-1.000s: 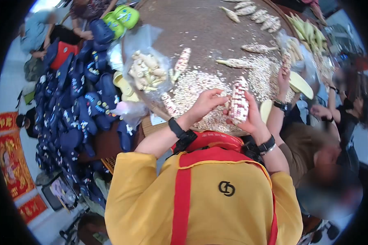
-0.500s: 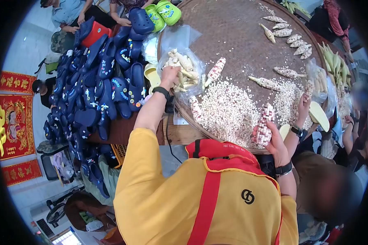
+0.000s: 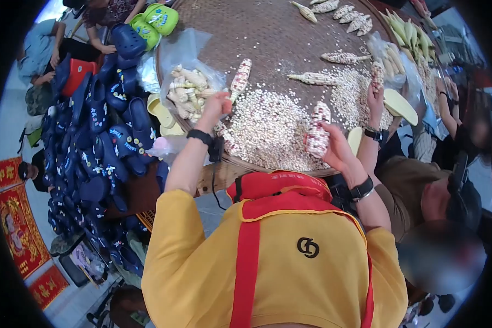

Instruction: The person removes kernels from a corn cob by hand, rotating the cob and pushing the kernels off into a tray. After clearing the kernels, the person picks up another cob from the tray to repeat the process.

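Observation:
My right hand [image 3: 336, 146] is wrapped round a red-and-white corn cob [image 3: 318, 131], held upright over loose kernels [image 3: 270, 128] on the round woven tray [image 3: 246, 33]. My left hand [image 3: 217, 107] is closed beside a clear bag [image 3: 187, 46] of pale bare cobs [image 3: 188, 87]. Its fingertips are by the lower end of a partly stripped cob [image 3: 241, 76]; what they hold, if anything, is hidden. Below that hand, another speckled cob [image 3: 227, 138] rests at the tray's near edge.
At the right, a co-worker's hand [image 3: 375, 104] holds a cob near a pale yellow clog [image 3: 400, 106]. More cobs [image 3: 344, 58] and a second kernel pile [image 3: 355, 98] are on the tray. Many dark blue clogs [image 3: 120, 142] are stacked at the left, with green clogs [image 3: 161, 19] behind.
My left hand has come out from over the bag of bare cobs and moved right, closer to the speckled cob. My right hand still holds its cob. The whole view has shifted.

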`<state>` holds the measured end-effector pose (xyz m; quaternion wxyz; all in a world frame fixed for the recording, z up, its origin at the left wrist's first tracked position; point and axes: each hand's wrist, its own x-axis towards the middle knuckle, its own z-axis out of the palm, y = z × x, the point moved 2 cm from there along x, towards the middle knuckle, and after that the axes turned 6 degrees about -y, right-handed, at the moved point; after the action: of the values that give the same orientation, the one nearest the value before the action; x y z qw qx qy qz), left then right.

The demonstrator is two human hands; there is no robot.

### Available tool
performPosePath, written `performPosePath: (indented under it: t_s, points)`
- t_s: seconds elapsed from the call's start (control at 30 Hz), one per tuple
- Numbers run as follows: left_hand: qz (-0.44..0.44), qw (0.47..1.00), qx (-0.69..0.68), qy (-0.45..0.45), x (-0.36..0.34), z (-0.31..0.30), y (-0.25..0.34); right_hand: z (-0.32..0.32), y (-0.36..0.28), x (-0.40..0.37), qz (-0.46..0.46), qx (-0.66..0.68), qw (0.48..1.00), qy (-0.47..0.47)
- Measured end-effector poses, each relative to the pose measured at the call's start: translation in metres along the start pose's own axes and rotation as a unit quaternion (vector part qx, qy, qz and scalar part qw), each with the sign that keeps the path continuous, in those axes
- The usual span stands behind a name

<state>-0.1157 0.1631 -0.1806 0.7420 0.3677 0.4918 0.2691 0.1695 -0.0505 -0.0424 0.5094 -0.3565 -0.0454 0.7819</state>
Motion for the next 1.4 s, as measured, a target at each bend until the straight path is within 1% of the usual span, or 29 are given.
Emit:
performPosePath:
  t_s: [0.07, 0.13, 0.17, 0.23, 0.27, 0.33, 0.37, 0.4, 0.47, 0.5, 0.53, 0.57, 0.6, 0.67, 0.7, 0.73, 0.8, 0.83, 0.87, 0.93, 1.0, 1.07, 1.13, 1.2, 1.23, 1.27, 1.33, 1.37, 1.4]
  points:
    - [-0.034, 0.999, 0.007, -0.027, -0.022, 0.035, -0.018, -0.002, 0.002, 0.001, -0.002, -0.003, 1.0, 0.011]
    - [-0.082, 0.994, 0.023, -0.068, -0.036, 0.055, -0.037, -0.001, 0.004, 0.002, -0.002, -0.012, 1.0, 0.01]
    - [-0.084, 0.994, 0.024, -0.065, -0.034, 0.056, -0.048, -0.007, 0.006, 0.003, 0.007, -0.014, 1.0, 0.002]
    - [-0.047, 0.985, 0.134, -0.098, -0.031, 0.062, -0.063, -0.009, 0.007, 0.004, 0.006, -0.021, 1.0, 0.014]
    - [-0.048, 0.985, 0.136, -0.099, -0.029, 0.065, -0.07, -0.01, 0.007, 0.002, 0.002, -0.031, 0.999, 0.026]
    - [0.005, 0.965, 0.246, -0.09, -0.037, 0.084, -0.061, -0.002, 0.005, 0.0, 0.008, -0.025, 1.0, 0.015]
    - [0.075, 0.969, 0.22, -0.087, -0.042, 0.098, -0.055, -0.002, 0.006, -0.001, -0.02, -0.079, 0.996, 0.045]
    - [0.078, 0.968, 0.22, -0.087, -0.054, 0.113, -0.038, 0.0, 0.007, 0.0, -0.048, -0.133, 0.987, 0.073]
    - [0.049, 0.98, 0.107, -0.164, -0.088, 0.148, 0.009, 0.015, 0.005, -0.005, -0.044, -0.15, 0.983, 0.094]
    - [0.051, 0.979, 0.107, -0.165, -0.099, 0.158, 0.024, 0.016, 0.005, -0.006, -0.072, -0.182, 0.978, 0.077]
    - [0.107, 0.969, 0.098, -0.202, -0.11, 0.168, 0.038, 0.017, 0.004, -0.008, -0.1, -0.215, 0.97, 0.061]
    - [0.163, 0.953, 0.088, -0.238, -0.118, 0.178, 0.049, 0.021, 0.002, -0.011, -0.102, -0.216, 0.97, 0.047]
    - [0.164, 0.952, 0.088, -0.241, -0.126, 0.185, 0.057, 0.023, -0.001, -0.014, -0.105, -0.216, 0.969, 0.049]
    - [0.242, 0.931, 0.09, -0.257, -0.138, 0.196, 0.068, 0.028, -0.005, -0.02, -0.087, -0.249, 0.965, 0.01]
    - [0.238, 0.921, 0.113, -0.287, -0.138, 0.196, 0.066, 0.029, -0.009, -0.025, -0.046, -0.249, 0.967, -0.004]
    - [0.238, 0.92, 0.114, -0.289, -0.136, 0.195, 0.066, 0.03, -0.01, -0.028, -0.048, -0.248, 0.968, -0.002]
    - [0.152, 0.945, 0.066, -0.283, -0.133, 0.193, 0.062, 0.03, -0.009, -0.032, -0.059, -0.189, 0.98, 0.016]
    - [0.159, 0.951, 0.054, -0.258, -0.133, 0.194, 0.062, 0.021, -0.005, -0.031, -0.087, -0.206, 0.974, 0.027]
    - [0.157, 0.952, 0.055, -0.256, -0.134, 0.192, 0.063, 0.019, -0.005, -0.034, -0.085, -0.204, 0.975, 0.026]
    - [0.145, 0.945, 0.107, -0.272, -0.135, 0.188, 0.065, 0.017, -0.007, -0.039, -0.093, -0.275, 0.957, 0.02]
    - [0.137, 0.948, 0.107, -0.265, -0.14, 0.189, 0.067, 0.01, -0.006, -0.04, -0.092, -0.265, 0.959, 0.023]
    - [0.158, 0.943, 0.111, -0.27, -0.141, 0.189, 0.067, 0.011, -0.008, -0.043, -0.086, -0.257, 0.962, 0.022]
    - [0.158, 0.944, 0.114, -0.265, -0.143, 0.189, 0.064, 0.014, -0.007, -0.044, -0.084, -0.242, 0.966, 0.021]
    - [0.198, 0.935, 0.185, -0.23, -0.142, 0.188, 0.063, 0.01, -0.006, -0.042, -0.075, -0.247, 0.966, 0.027]
    - [0.237, 0.927, 0.192, -0.217, -0.141, 0.189, 0.061, 0.014, -0.004, -0.041, -0.084, -0.237, 0.967, 0.031]
    - [0.235, 0.928, 0.192, -0.217, -0.14, 0.19, 0.057, 0.015, -0.004, -0.041, -0.083, -0.236, 0.968, 0.032]
    - [0.373, 0.857, 0.33, -0.133, -0.139, 0.191, 0.056, 0.015, -0.003, -0.039, -0.04, -0.243, 0.969, 0.027]
    - [0.372, 0.857, 0.329, -0.133, -0.138, 0.191, 0.052, 0.015, 0.002, -0.036, -0.048, -0.248, 0.966, 0.052]
    - [0.38, 0.855, 0.333, -0.117, -0.137, 0.191, 0.05, 0.016, 0.001, -0.035, -0.048, -0.248, 0.966, 0.052]
